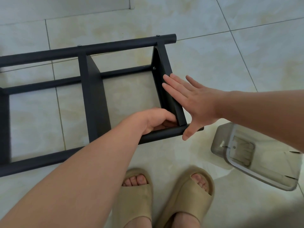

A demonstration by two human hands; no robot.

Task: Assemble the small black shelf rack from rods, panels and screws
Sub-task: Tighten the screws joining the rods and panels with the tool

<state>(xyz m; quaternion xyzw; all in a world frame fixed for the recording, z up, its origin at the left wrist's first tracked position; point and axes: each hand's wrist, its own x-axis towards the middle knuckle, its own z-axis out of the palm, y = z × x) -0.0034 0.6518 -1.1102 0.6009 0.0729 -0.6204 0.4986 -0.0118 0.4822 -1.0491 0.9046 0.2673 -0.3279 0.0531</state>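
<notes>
Pale, glossy floor tiles (213, 22) fill the frame, and on them, across the left and centre, lies the small black metal shelf rack (95, 96) on its side, seemingly well along: flat panels sit between round rods, with screw heads (79, 45) showing on the far rod (115, 46). The right hand (194, 102) is spread flat, its straight fingers (172, 89) pressing the outer face of the end panel (166, 63) at centre right. The left hand (156, 119) reaches in from the lower left, its fingers (169, 120) curled at the corner where that panel meets the near rod (161, 133), apparently gripping the rod; the fingertips are hidden. Painted tube and sheet like this look stiff, fairly light and slick, with hard panel edges, so the rods close to a joint are probably the safest hold. A translucent grey plastic container (218, 140) lies at lower right, beige slide sandals (138, 195) at the bottom
</notes>
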